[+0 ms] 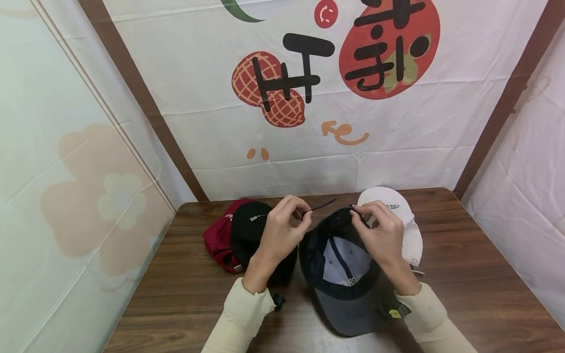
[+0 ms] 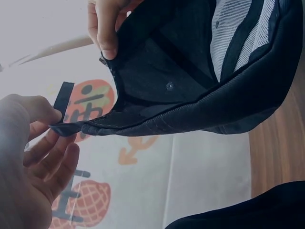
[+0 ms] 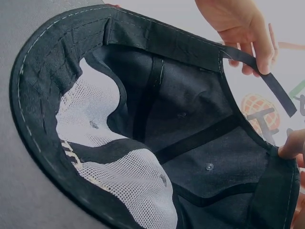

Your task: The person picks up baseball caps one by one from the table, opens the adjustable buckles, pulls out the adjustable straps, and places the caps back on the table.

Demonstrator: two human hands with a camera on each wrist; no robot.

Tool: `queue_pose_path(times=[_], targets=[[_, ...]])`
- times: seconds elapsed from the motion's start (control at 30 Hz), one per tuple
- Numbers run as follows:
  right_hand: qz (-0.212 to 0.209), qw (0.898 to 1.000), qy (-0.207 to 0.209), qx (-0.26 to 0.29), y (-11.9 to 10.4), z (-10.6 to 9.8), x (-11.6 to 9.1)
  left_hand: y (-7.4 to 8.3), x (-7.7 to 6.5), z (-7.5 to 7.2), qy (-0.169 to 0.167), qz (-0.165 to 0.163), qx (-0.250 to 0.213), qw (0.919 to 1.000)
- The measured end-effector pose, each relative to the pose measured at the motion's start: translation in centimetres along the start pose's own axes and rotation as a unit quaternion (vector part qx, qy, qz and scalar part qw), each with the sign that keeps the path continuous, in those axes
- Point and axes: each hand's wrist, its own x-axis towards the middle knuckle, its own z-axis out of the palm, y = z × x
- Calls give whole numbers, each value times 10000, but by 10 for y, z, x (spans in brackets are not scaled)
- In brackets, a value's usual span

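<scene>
A dark baseball cap (image 1: 340, 279) tilts with its hollow inside facing me and its brim toward my side of the table. White mesh lining (image 3: 138, 186) shows inside. My left hand (image 1: 284, 228) pinches the cap's loose back strap (image 2: 64, 98) between thumb and fingers, and the strap's free end sticks out beyond them. At the other side of the back opening, my right hand (image 1: 381, 235) pinches the cap's rear edge, where a small metal piece (image 2: 103, 60) shows by the fingertips. The strap's end and that edge are apart.
Behind my left hand, a black cap (image 1: 247, 230) overlaps a dark red cap (image 1: 220, 240). A white cap (image 1: 412, 230) lies behind my right hand. All are on the brown wooden table (image 1: 476, 289), before a printed white cloth wall (image 1: 198, 132).
</scene>
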Motion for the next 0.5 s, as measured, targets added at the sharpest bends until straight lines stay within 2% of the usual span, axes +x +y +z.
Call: queue_pose_path(times=[0.5], targets=[[180,9998,-118,13,0,0,1,-2,-3,0,-372,-130,-147,9991]])
